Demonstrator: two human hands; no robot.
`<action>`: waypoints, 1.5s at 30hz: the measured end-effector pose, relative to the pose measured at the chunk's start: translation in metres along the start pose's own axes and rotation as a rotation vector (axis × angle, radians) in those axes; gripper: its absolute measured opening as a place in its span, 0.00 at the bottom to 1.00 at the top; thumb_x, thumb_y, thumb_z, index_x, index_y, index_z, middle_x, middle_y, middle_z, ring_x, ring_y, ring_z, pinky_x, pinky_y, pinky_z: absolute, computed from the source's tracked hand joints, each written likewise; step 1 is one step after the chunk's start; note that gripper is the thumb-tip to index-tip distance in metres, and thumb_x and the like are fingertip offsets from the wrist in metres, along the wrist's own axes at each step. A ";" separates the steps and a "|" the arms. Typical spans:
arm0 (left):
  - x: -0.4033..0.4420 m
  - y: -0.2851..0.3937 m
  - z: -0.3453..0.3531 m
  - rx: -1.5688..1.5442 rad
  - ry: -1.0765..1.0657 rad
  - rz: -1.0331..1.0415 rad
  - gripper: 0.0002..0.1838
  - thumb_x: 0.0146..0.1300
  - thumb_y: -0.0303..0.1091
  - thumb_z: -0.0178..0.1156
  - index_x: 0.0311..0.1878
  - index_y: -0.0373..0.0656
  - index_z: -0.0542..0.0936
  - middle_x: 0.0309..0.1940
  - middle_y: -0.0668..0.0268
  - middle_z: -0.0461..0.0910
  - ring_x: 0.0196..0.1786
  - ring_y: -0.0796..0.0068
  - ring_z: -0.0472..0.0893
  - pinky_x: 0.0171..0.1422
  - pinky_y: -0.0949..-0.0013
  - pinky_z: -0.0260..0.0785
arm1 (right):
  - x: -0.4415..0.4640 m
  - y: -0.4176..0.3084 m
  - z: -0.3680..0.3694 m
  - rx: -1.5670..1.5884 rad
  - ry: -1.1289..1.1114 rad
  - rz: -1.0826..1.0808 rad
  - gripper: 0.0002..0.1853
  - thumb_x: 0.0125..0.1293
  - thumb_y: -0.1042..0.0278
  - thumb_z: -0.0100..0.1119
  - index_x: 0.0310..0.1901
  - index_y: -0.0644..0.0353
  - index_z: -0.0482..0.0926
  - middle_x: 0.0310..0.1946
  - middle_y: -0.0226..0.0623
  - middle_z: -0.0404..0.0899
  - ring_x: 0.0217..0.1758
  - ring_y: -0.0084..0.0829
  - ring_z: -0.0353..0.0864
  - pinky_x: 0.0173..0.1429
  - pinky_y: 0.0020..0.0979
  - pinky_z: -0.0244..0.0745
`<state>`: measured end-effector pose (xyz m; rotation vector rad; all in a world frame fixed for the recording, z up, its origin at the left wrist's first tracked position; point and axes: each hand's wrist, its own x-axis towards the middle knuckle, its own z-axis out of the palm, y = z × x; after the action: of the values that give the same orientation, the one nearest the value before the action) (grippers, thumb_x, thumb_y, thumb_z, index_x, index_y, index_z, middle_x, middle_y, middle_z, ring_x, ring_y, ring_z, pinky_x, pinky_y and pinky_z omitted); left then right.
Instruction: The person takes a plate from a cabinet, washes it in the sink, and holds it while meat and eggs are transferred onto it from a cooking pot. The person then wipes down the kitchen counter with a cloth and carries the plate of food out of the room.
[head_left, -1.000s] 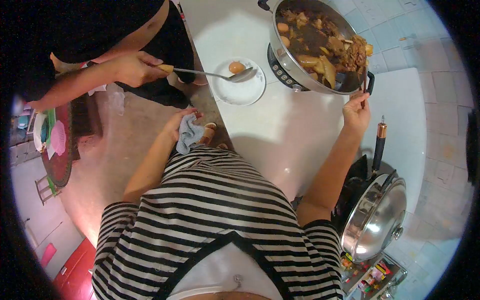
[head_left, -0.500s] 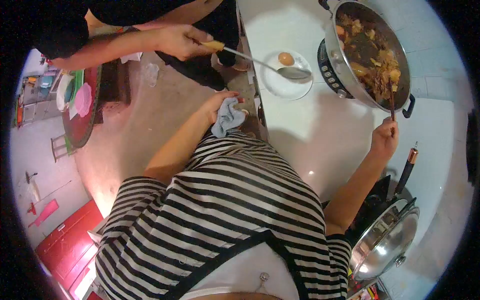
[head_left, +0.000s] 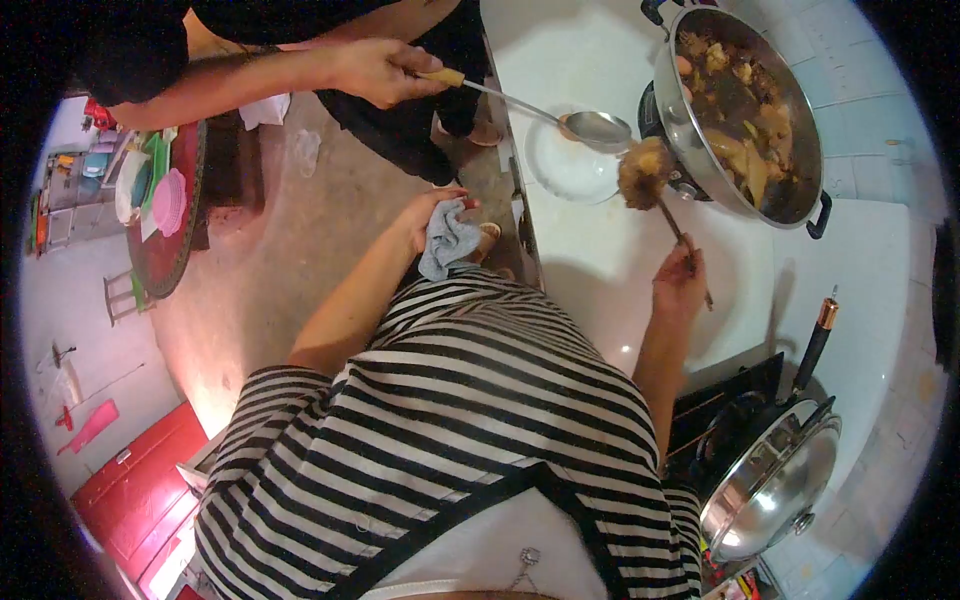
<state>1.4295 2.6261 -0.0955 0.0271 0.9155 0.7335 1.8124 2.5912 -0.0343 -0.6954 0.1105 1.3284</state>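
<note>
My right hand (head_left: 680, 280) grips chopsticks (head_left: 673, 222) that hold up a brown chunk of food (head_left: 645, 174). The chunk hangs over the counter between a white plate (head_left: 560, 180) and a metal pot (head_left: 688, 135). Dark liquid and cooked pieces lie in the pot. My left hand (head_left: 428, 214), near my waist, is closed on a grey cloth (head_left: 449, 240). Another person's hand (head_left: 385, 75) holds a large metal spoon (head_left: 598, 128) over the plate. An egg (head_left: 568, 124) shows partly behind the spoon.
The pot stands on an electric cooker (head_left: 652, 112) near the tiled wall. Closer to me, at right, are a black-handled pan (head_left: 815, 345) and a shiny lidded pot (head_left: 775, 490). A round table (head_left: 165, 262) with a pink basket (head_left: 168, 200) stands at far left.
My right hand has moved left from the pot, with the chopsticks lifting a brown chunk out. The other person's spoon has shifted slightly up and right. My left hand stays nearly still.
</note>
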 end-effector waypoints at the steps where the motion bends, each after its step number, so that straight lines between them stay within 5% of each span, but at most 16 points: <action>1: 0.000 0.002 -0.003 0.016 -0.043 0.010 0.12 0.59 0.32 0.47 0.45 0.40 0.67 0.39 0.55 0.76 0.35 0.65 0.77 0.38 0.60 0.72 | 0.001 0.009 -0.001 -0.007 0.046 -0.006 0.16 0.65 0.66 0.39 0.43 0.73 0.70 0.32 0.45 0.76 0.31 0.31 0.76 0.36 0.24 0.77; 6: -0.006 0.003 0.012 0.044 0.036 0.041 0.11 0.59 0.31 0.47 0.44 0.39 0.67 0.39 0.56 0.76 0.36 0.64 0.77 0.38 0.60 0.72 | 0.023 0.052 -0.007 -0.108 0.158 -0.131 0.17 0.65 0.62 0.41 0.37 0.72 0.71 0.30 0.45 0.75 0.30 0.33 0.76 0.36 0.28 0.76; 7: -0.005 0.003 0.012 0.038 0.027 0.029 0.11 0.58 0.31 0.47 0.44 0.39 0.67 0.39 0.56 0.76 0.37 0.64 0.77 0.37 0.61 0.72 | 0.026 0.061 -0.007 -0.697 0.093 -0.434 0.18 0.65 0.60 0.41 0.36 0.71 0.71 0.30 0.45 0.75 0.30 0.33 0.76 0.37 0.29 0.76; 10: -0.006 0.002 0.017 0.078 0.042 0.040 0.10 0.58 0.31 0.47 0.43 0.39 0.68 0.39 0.56 0.76 0.38 0.65 0.77 0.36 0.62 0.72 | 0.009 0.070 0.025 -0.516 0.091 -0.333 0.18 0.65 0.58 0.42 0.37 0.70 0.69 0.29 0.44 0.74 0.28 0.35 0.77 0.38 0.33 0.78; 12: -0.008 0.002 0.024 0.126 0.050 0.061 0.10 0.58 0.32 0.48 0.42 0.40 0.69 0.39 0.57 0.76 0.38 0.66 0.77 0.36 0.63 0.72 | 0.002 0.066 0.040 -0.637 0.043 -0.321 0.16 0.64 0.64 0.43 0.41 0.72 0.69 0.34 0.45 0.73 0.36 0.35 0.78 0.42 0.31 0.77; 13: -0.012 0.001 0.026 0.084 0.058 0.040 0.10 0.58 0.32 0.48 0.42 0.40 0.70 0.38 0.57 0.76 0.37 0.67 0.77 0.35 0.64 0.72 | -0.003 0.063 0.049 -0.738 0.044 -0.383 0.16 0.63 0.64 0.44 0.41 0.72 0.70 0.32 0.44 0.74 0.30 0.34 0.79 0.38 0.29 0.78; 20: 0.011 -0.004 0.016 0.127 0.091 -0.006 0.10 0.56 0.33 0.51 0.40 0.42 0.71 0.36 0.59 0.76 0.30 0.71 0.74 0.30 0.67 0.70 | -0.071 -0.002 0.101 -0.925 -0.064 -0.588 0.19 0.64 0.59 0.43 0.39 0.71 0.72 0.26 0.42 0.75 0.24 0.32 0.78 0.31 0.27 0.76; 25: 0.019 0.001 0.020 0.102 0.001 -0.163 0.11 0.56 0.34 0.51 0.41 0.41 0.71 0.37 0.61 0.76 0.30 0.67 0.74 0.32 0.63 0.71 | -0.052 -0.079 0.143 -1.092 -0.031 -1.032 0.18 0.65 0.59 0.42 0.37 0.69 0.73 0.26 0.41 0.75 0.25 0.29 0.77 0.33 0.27 0.76; 32: 0.007 0.001 0.048 0.133 0.098 -0.014 0.12 0.58 0.35 0.49 0.43 0.41 0.71 0.38 0.59 0.76 0.34 0.65 0.75 0.34 0.62 0.71 | 0.099 -0.161 0.154 -1.188 -0.057 -0.961 0.14 0.62 0.63 0.48 0.38 0.67 0.74 0.29 0.41 0.77 0.25 0.26 0.78 0.30 0.22 0.73; 38: 0.027 -0.001 -0.015 0.052 0.078 -0.085 0.14 0.56 0.35 0.50 0.44 0.40 0.70 0.41 0.56 0.74 0.34 0.66 0.75 0.34 0.64 0.71 | 0.171 -0.183 0.152 -1.368 -0.046 -0.842 0.14 0.63 0.65 0.46 0.36 0.71 0.73 0.27 0.41 0.76 0.23 0.26 0.77 0.27 0.22 0.73; 45: 0.013 0.004 0.018 0.087 0.121 0.026 0.14 0.55 0.34 0.50 0.44 0.41 0.70 0.39 0.57 0.75 0.31 0.68 0.74 0.33 0.65 0.71 | 0.138 -0.181 0.189 -1.312 -0.109 -0.785 0.15 0.60 0.63 0.47 0.31 0.69 0.75 0.21 0.41 0.77 0.18 0.27 0.76 0.21 0.24 0.72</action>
<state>1.4453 2.6413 -0.0923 0.0724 1.0644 0.7246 1.9570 2.7940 0.1255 -1.5332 -1.1105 0.5208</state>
